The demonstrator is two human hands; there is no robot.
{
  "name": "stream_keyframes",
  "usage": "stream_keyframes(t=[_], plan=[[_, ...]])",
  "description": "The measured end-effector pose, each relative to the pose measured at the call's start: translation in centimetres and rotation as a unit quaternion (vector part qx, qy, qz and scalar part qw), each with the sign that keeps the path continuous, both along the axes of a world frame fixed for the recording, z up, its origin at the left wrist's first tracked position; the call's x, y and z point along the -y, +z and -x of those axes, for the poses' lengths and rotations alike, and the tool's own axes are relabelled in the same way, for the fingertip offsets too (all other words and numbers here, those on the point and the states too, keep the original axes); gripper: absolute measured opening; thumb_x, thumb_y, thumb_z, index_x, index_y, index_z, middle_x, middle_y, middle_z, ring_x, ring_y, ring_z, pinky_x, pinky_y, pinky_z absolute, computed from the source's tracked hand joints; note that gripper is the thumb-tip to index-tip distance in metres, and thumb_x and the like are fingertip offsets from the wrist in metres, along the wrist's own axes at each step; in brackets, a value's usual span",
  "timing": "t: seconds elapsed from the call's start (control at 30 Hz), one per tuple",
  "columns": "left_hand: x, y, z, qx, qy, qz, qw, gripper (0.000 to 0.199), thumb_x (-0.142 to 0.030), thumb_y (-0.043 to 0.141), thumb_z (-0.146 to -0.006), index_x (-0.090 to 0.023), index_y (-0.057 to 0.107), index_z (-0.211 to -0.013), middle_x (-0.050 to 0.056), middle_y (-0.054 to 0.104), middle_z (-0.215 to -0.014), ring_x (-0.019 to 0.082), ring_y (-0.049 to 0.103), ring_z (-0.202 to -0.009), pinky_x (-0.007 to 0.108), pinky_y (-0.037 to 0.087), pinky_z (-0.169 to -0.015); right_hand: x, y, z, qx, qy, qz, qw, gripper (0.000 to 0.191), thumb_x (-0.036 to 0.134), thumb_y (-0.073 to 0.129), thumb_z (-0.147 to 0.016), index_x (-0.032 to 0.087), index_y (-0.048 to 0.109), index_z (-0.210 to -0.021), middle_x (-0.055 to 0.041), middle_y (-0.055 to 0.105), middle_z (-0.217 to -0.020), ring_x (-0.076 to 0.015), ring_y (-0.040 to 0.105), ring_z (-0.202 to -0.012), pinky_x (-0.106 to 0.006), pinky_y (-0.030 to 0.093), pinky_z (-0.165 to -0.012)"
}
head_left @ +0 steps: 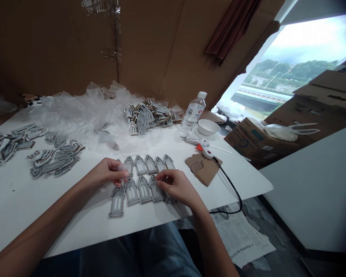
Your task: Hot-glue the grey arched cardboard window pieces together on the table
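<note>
Two rows of small grey arched window-shaped pieces lie on the white table. My left hand is over the left end of the rows, its thumb and fingers pinched together; a small translucent thing shows at the fingertips, too blurred to name. Just below it, one arched piece sits lower than its neighbours. My right hand has its fingers curled over the right part of the lower row, thumb and forefinger close to a piece there. Whether it grips that piece is hidden.
Piles of similar pieces lie at the left and the back, beside crumpled plastic bags. On the right are a bottle, a white bowl, a glue gun with a black cord, and a cardboard scrap.
</note>
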State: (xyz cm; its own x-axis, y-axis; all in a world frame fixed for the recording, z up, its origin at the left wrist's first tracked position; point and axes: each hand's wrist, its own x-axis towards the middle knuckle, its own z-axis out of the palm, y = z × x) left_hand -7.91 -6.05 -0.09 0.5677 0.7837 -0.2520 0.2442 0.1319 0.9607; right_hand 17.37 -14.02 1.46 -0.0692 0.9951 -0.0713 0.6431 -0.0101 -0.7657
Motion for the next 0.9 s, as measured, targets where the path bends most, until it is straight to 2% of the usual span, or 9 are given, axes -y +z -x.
stream_keyframes(t=[0.3,0.43,0.53,0.73,0.9], plan=[[-0.1,-0.2,0.1,-0.003,-0.004,-0.003,1.000,0.026,-0.038,0.075,-0.070,-0.014,0.068,-0.066,0.003,0.070,-0.066,0.011,0.060,-0.050,0.021,0.048,-0.051,0.1,-0.3,0.2,0.007,-0.007,0.025,1.000,0.015,0.021,0.061,-0.073,0.018,0.073,-0.082,-0.0016,0.065,-0.067,-0.0144,0.055,-0.061,-0.028,0.043,-0.060],[-0.1,-0.3,0.1,0.004,-0.003,0.001,1.000,0.026,-0.038,0.075,-0.070,-0.013,0.068,-0.066,0.003,0.070,-0.065,0.011,0.060,-0.049,0.021,0.047,-0.051,0.2,-0.4,0.1,0.031,-0.006,-0.007,0.999,0.019,0.016,0.062,-0.068,0.019,0.073,-0.084,-0.0029,0.067,-0.081,-0.0134,0.055,-0.064,-0.027,0.044,-0.062],[-0.1,-0.1,0.0,0.003,-0.009,-0.001,1.000,0.026,-0.038,0.076,-0.070,-0.013,0.068,-0.066,0.002,0.069,-0.064,0.011,0.059,-0.050,0.021,0.047,-0.051,0.1,-0.4,0.4,0.024,-0.008,-0.037,0.999,0.020,0.019,0.064,-0.069,0.020,0.071,-0.088,-0.0031,0.067,-0.092,-0.0127,0.054,-0.066,-0.027,0.043,-0.062],[-0.1,-0.5,0.1,0.002,-0.026,0.000,1.000,0.026,-0.038,0.075,-0.070,-0.013,0.069,-0.067,0.002,0.068,-0.063,0.011,0.059,-0.049,0.021,0.047,-0.050,-0.5,0.1,3.7,-0.046,-0.015,-0.046,0.998,0.020,0.034,0.058,-0.083,0.020,0.069,-0.091,-0.0014,0.068,-0.084,-0.0101,0.052,-0.061,-0.024,0.040,-0.058],[-0.1,-0.9,0.1,0.014,-0.039,0.011,0.999,0.019,-0.030,0.077,-0.068,-0.014,0.068,-0.066,0.000,0.065,-0.058,0.010,0.057,-0.047,0.019,0.046,-0.047,-1.6,0.0,6.8,-0.084,-0.005,-0.064,0.994,0.017,0.034,0.061,-0.082,0.019,0.068,-0.086,-0.0005,0.067,-0.080,-0.0101,0.055,-0.064,-0.022,0.039,-0.058]])
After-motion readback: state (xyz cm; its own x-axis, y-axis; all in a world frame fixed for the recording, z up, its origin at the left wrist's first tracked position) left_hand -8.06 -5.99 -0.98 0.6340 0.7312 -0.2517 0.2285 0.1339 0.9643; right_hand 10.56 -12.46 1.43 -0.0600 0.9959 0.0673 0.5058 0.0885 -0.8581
